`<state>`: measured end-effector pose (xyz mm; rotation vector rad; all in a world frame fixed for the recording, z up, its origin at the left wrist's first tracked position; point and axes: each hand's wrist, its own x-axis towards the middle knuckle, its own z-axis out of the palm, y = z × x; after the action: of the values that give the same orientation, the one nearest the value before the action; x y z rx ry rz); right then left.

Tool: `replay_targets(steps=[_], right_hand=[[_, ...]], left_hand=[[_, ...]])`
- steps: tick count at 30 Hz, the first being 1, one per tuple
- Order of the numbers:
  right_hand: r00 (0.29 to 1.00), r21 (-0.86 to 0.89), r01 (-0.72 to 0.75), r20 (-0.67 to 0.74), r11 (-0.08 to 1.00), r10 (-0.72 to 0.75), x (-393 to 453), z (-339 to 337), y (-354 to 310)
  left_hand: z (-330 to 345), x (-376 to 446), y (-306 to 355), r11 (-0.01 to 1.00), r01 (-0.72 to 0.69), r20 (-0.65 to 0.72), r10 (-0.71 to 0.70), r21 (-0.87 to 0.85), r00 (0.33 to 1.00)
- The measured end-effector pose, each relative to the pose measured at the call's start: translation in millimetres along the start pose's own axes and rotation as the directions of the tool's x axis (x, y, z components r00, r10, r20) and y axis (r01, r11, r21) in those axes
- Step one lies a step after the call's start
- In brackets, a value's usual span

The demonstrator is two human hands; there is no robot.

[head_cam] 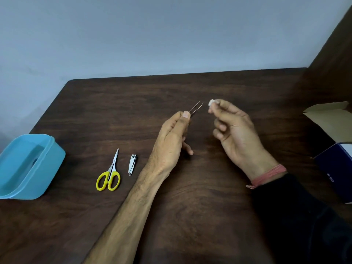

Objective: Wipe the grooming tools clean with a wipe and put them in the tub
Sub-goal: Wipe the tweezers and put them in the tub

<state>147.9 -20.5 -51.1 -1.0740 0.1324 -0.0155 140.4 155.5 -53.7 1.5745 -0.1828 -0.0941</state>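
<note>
Dark wood worktop carries a blue plastic tub at its left edge, and well to the right of it lie yellow-handled scissors with a nail clipper just beside them. Above the worktop, the left hand pinches thin tweezers between thumb and fingers, tips pointing up and slightly parted. Near these tips the right hand pinches a small white wipe in its fingertips.
</note>
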Motion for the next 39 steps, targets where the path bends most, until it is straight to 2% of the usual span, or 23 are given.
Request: replay_targets(steps=[2,4,8,17,24,34,37,39], right_hand=[[1.000,-0.090,0.030,0.006,0.995,-0.030,-2.8,5.0,5.4],[1.000,-0.109,0.030,0.013,0.994,-0.029,-3.7,6.8,6.3],[0.999,-0.095,0.013,0.032,0.995,-0.010,-3.7,5.0,4.0],[0.997,-0.059,-0.040,0.061,0.997,0.043,-3.3,1.7,-2.5],[0.992,-0.069,-0.028,0.121,0.997,0.036,-2.9,-0.4,-1.5],[0.987,-0.146,0.032,0.160,0.989,-0.008,-2.4,-0.3,1.3],[0.992,-0.103,-0.002,0.122,0.995,0.014,-1.8,1.0,0.1],[0.997,0.001,-0.023,0.078,1.000,0.023,1.4,-2.1,-3.0]], left_hand=[[1.4,-0.7,-0.5,1.000,-0.012,0.012,0.012,0.007,1.000],[1.7,-1.8,-0.4,0.999,-0.035,0.010,0.034,0.038,0.999],[3.6,-3.3,-2.5,0.991,-0.078,-0.021,0.080,0.111,0.997],[3.0,-1.8,-3.9,0.991,-0.072,-0.054,0.078,0.114,0.995],[1.8,-2.7,0.4,0.995,-0.060,-0.011,0.061,0.084,0.998],[4.2,-3.9,-0.3,0.989,-0.042,-0.020,0.045,0.140,0.999],[5.5,-4.1,0.6,0.988,-0.040,-0.015,0.042,0.148,0.999],[5.2,-4.4,1.4,0.989,-0.038,-0.025,0.042,0.146,0.999]])
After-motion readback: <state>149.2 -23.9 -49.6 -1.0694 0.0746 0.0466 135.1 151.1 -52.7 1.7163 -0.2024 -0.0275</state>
